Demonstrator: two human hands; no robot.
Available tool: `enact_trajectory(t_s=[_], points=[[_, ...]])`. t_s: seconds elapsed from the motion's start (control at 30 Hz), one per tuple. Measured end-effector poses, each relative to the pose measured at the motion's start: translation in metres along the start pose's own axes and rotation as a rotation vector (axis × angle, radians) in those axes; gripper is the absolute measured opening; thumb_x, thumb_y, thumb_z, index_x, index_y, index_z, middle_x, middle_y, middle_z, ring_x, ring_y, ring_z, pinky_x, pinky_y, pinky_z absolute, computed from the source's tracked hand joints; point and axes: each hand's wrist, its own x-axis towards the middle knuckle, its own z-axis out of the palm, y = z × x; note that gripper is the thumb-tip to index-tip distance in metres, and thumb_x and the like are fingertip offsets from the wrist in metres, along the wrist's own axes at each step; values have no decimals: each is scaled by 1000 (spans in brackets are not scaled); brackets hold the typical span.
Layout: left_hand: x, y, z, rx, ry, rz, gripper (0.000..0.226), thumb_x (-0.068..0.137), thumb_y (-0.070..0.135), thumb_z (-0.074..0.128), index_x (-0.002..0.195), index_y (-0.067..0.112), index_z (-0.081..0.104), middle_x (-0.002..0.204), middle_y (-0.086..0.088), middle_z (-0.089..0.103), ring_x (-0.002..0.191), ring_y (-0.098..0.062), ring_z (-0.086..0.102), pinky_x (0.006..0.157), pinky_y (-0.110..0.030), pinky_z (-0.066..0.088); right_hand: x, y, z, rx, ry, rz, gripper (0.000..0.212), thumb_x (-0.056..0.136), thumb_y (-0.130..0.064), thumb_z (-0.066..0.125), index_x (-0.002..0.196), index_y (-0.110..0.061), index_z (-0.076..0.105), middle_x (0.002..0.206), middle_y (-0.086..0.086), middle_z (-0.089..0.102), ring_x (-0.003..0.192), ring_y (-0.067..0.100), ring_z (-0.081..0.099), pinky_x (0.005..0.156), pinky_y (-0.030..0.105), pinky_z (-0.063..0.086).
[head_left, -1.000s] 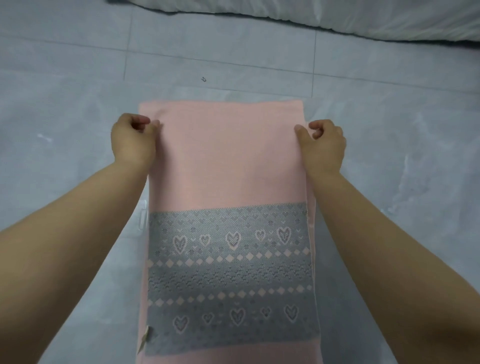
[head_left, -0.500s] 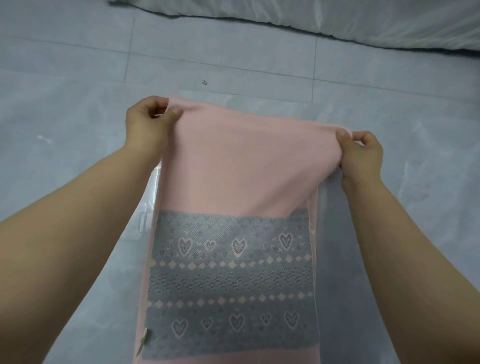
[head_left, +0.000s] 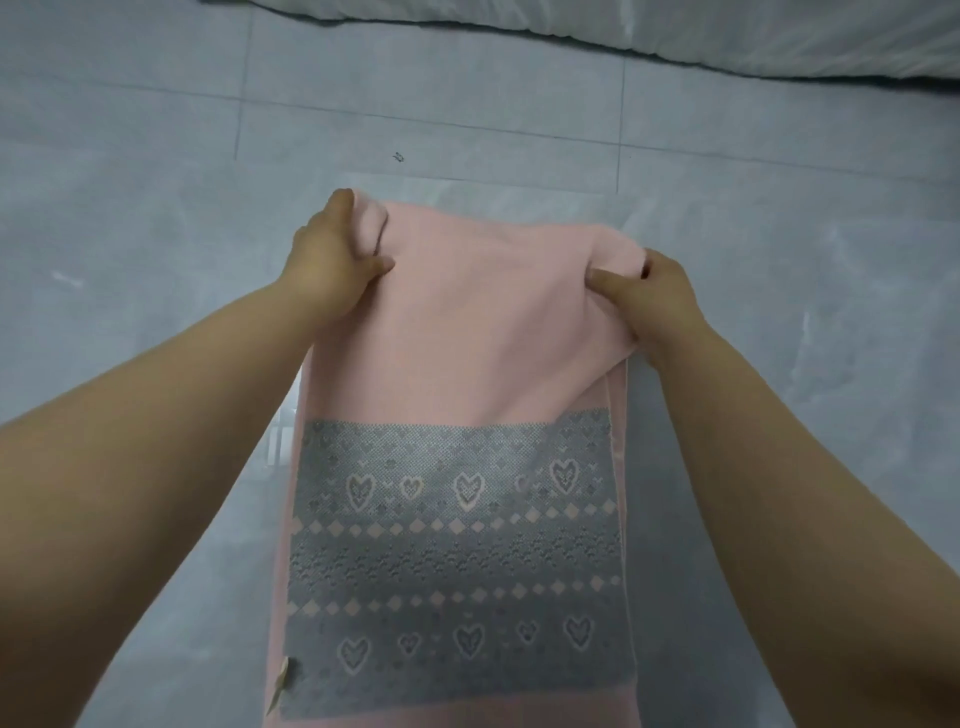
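Head view. A pink towel (head_left: 467, 332) lay lengthwise on the grey tiled floor (head_left: 156, 249), running away from the person. Its near part lay flat. Its far end was raised off the floor and held between both hands, the cloth sloping down toward the grey patterned band (head_left: 457, 545).

Left hand (head_left: 332, 260): grip closed on the towel's far left corner. The thumb lay on the upper face of the cloth and the fingers curled over the far edge, with a small fold of pink cloth bunched between them.

Right hand (head_left: 662, 301): grip closed on the far right corner. The thumb pressed on top; the other fingers were tucked under the cloth and mostly hidden. This corner sat lower in the frame than the left one, so the lifted edge ran slanted.

Band: grey weave with rows of pink hearts and diamonds, flat on the floor between the two forearms. A small pale label (head_left: 280, 686) stuck out at the towel's near left edge.

A clear plastic sheet (head_left: 524, 200) lay under the towel, showing beyond its far end and just beside its left edge. White bedding (head_left: 701, 36) ran along the top of the frame, well apart from the towel. A small dark speck (head_left: 398, 157) lay on the floor beyond the left hand.
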Motion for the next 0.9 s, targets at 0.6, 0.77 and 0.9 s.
enact_trajectory(t_s=[0.6, 0.77, 0.9], points=[[-4, -26, -22, -653, 55, -141, 27, 80, 21, 64, 106, 17, 55, 113, -7, 64, 104, -23, 61, 93, -38, 49, -10, -17, -8, 320, -637, 162, 58, 78, 3, 61, 127, -25, 46, 113, 0, 61, 99, 16, 62, 81, 31, 56], [-7, -27, -28, -651, 68, -87, 19, 84, 16, 61, 100, 20, 53, 116, -8, 62, 107, -22, 60, 96, -39, 49, -11, -23, 7, 115, -421, -22, 16, 82, -19, 65, 96, -26, 63, 98, -4, 67, 93, 11, 63, 83, 30, 52], [-16, -26, -36, -574, 169, -29, 21, 85, 17, 59, 81, 33, 47, 94, 10, 60, 90, -8, 58, 81, -22, 48, -21, -35, 4, 182, -306, 28, 6, 88, -20, 55, 87, -21, 61, 83, -7, 65, 75, 6, 64, 60, 18, 53]])
